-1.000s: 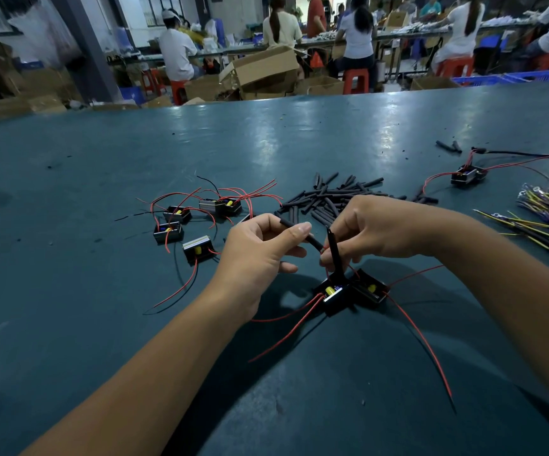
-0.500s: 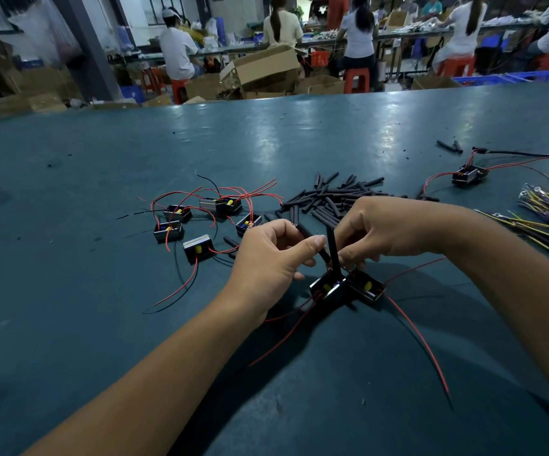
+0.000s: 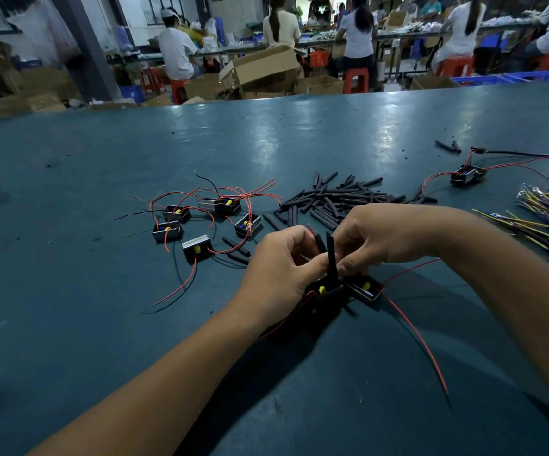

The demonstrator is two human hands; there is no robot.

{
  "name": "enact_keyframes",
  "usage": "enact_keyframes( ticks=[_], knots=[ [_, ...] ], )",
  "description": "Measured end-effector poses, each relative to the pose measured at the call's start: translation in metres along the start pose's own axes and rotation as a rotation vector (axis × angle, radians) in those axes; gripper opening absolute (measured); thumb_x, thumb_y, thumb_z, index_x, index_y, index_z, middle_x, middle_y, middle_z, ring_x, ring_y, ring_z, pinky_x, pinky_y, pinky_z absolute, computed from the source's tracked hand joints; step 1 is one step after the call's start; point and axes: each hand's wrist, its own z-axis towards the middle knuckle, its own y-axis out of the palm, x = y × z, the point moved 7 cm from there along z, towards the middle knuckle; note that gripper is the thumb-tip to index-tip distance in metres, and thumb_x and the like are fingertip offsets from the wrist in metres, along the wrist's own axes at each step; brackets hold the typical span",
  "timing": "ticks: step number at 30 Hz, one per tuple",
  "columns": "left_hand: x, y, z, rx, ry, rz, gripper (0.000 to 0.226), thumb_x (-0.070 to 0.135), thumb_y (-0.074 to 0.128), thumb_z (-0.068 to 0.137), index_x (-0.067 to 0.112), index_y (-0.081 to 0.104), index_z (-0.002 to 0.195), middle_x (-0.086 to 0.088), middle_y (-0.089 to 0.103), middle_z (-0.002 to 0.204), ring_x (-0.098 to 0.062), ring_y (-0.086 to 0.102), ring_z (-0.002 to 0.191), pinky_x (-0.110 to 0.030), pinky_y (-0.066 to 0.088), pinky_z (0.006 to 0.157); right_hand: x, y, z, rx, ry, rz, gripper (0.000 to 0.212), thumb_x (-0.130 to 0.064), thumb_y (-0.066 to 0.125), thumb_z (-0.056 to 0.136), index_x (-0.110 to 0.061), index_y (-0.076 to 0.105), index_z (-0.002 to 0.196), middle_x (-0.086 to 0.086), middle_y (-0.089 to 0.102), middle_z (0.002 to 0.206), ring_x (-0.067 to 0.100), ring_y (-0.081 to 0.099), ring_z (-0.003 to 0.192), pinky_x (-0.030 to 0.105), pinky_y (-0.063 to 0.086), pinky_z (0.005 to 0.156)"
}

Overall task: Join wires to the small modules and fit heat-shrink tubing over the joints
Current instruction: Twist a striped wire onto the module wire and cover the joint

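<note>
You're in a factory assembly hall: workers [image 3: 358,31] on red stools [image 3: 354,80] line long benches [image 3: 407,29], cardboard boxes [image 3: 264,69] pile up behind your big green worktable [image 3: 102,324].

Cardboard boxes [image 3: 263,69], red stools [image 3: 355,80], seated workers [image 3: 176,54] beyond table [image 3: 69,324].
</note>
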Motion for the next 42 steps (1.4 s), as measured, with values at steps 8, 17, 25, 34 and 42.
enact_keyframes(
  ticks=[8,17,25,34,42],
  knots=[
    [0.002,0.003,-0.001,-0.041,0.069,0.075,0.013,0.016,0.077,0.088,0.016,0.067,0.080,0.002,0.067,0.068,-0.013,0.061,0.062,-0.030,0.051,0.059,-0.004,-0.012,-0.006,0.067,-0.032,0.053,0.010,-0.013,0.066,0.094,-0.021,0.070,0.089,-0.001,0.073,0.075,0.011,0.069,0.067,0.019,0.049,0.058],
    [-0.002,0.008,-0.002,-0.124,0.040,0.054,0.005,0.022,0.074,0.091,0.027,0.076,0.092,0.018,0.067,0.071,0.001,0.054,0.053,-0.012,0.044,0.053,-0.033,-0.033,-0.019,0.247,-0.169,0.178,0.003,-0.017,0.071,0.090,-0.019,0.071,0.088,-0.008,0.068,0.066,0.002,0.060,0.059,0.014,0.045,0.052],
    [-0.001,0.008,0.000,-0.165,0.047,0.157,0.005,0.030,0.072,0.092,0.026,0.076,0.093,0.005,0.069,0.081,-0.024,0.063,0.063,-0.030,0.053,0.059,-0.026,-0.045,-0.026,0.302,-0.101,0.057,0.014,-0.015,0.071,0.088,-0.022,0.070,0.076,-0.005,0.068,0.063,0.001,0.059,0.053,0.007,0.039,0.050],
    [0.001,0.009,0.000,-0.172,0.089,0.165,0.005,0.029,0.073,0.091,0.027,0.075,0.087,0.004,0.069,0.076,-0.031,0.062,0.064,-0.037,0.052,0.061,-0.020,-0.046,-0.030,0.236,-0.098,0.091,0.017,-0.017,0.069,0.090,-0.023,0.071,0.074,0.006,0.070,0.067,0.016,0.064,0.059,0.027,0.044,0.051],
    [0.001,0.010,0.000,-0.176,0.112,0.185,0.008,0.029,0.072,0.092,0.022,0.077,0.093,0.011,0.065,0.072,-0.027,0.062,0.067,-0.033,0.052,0.066,-0.009,-0.051,-0.031,0.234,-0.083,0.023,0.014,-0.019,0.070,0.089,-0.022,0.071,0.075,0.004,0.070,0.068,0.014,0.065,0.059,0.020,0.048,0.053]
  ],
)
